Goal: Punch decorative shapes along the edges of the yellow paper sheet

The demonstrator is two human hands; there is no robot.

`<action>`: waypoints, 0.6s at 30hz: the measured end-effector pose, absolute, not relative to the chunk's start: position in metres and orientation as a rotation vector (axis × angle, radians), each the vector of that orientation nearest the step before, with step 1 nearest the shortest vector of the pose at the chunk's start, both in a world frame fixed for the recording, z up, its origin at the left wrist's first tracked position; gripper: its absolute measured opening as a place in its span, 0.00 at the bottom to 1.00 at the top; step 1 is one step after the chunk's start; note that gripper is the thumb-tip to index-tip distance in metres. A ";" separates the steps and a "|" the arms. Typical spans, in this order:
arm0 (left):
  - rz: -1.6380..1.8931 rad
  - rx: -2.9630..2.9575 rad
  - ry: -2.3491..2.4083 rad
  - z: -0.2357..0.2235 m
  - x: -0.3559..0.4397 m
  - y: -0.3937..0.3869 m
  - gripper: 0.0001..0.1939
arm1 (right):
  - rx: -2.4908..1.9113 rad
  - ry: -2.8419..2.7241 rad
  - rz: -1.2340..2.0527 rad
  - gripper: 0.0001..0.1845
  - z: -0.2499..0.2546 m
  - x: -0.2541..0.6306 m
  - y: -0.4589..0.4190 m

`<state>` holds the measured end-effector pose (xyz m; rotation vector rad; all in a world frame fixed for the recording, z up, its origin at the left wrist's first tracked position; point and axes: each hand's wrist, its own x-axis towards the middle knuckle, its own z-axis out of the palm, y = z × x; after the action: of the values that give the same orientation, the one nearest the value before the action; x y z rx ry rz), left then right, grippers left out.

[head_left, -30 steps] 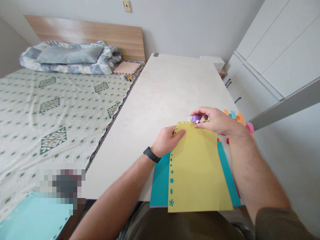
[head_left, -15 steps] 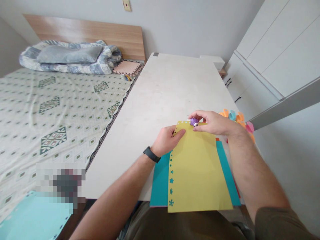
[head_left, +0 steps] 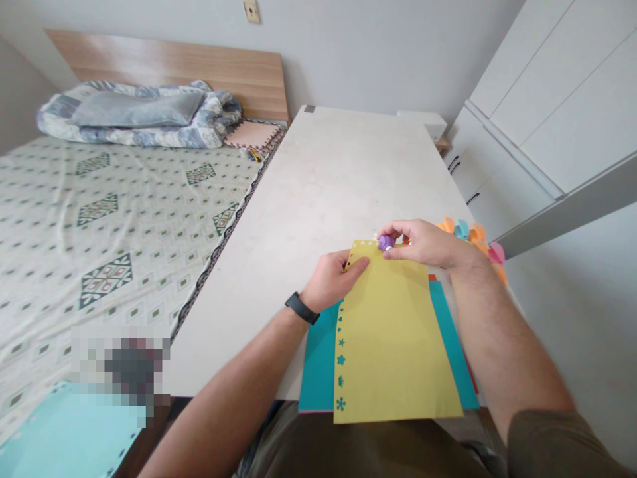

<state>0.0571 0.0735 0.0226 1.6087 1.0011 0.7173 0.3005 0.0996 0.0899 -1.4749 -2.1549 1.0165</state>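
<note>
Right hand [head_left: 428,243]: fingers clamped on purple punch [head_left: 386,243] at top edge.
Left hand [head_left: 332,282]: fingers together, holding yellow sheet [head_left: 391,345] steady.

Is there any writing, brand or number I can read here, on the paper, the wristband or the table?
No words, brands or numbers can be read.
The yellow paper shows only small punched shapes along its edge, no text.
The black wristband shows nothing readable.
The small grey patch at the far corner of the table is too small to read.
</note>
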 end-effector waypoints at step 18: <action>0.754 1.658 1.021 0.026 0.058 0.073 0.22 | -1.512 -2.162 0.943 0.15 0.086 0.296 0.100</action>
<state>0.0580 0.0733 0.0257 1.6583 1.0211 0.7543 0.2964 0.0996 0.0864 -1.5117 -2.1624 0.9426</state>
